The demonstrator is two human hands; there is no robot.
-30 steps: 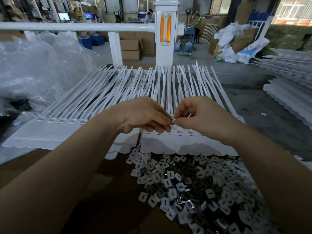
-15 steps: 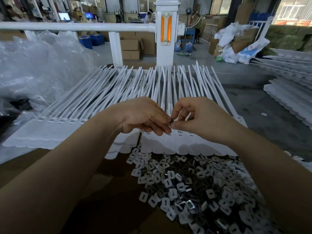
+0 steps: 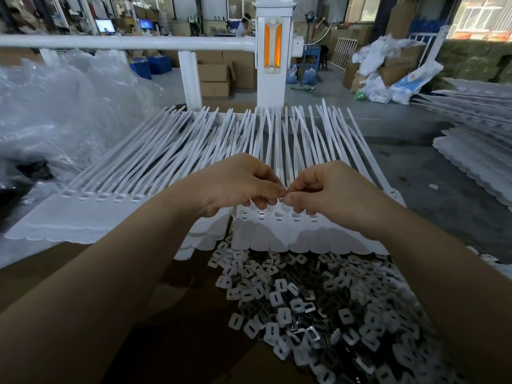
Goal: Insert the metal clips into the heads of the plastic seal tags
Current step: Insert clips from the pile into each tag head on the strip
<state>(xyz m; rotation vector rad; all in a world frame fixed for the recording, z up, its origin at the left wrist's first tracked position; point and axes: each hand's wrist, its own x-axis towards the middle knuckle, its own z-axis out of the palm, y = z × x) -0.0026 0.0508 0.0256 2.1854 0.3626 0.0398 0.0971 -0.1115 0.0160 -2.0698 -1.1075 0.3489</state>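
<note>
Fingers: left hand (image 3: 235,184) and right hand (image 3: 332,189) meet fingertip to fingertip mid-frame, pinching a tiny metal clip (image 3: 280,199) above the row of seal tags (image 3: 277,228).
Handling: clip likely light, stiff, slippery; hold by its edges.
Supply: clip pile (image 3: 318,309), lower right.
Surface: brown tabletop (image 3: 180,342).
Room: workshop, white railing (image 3: 124,42) across top.
</note>
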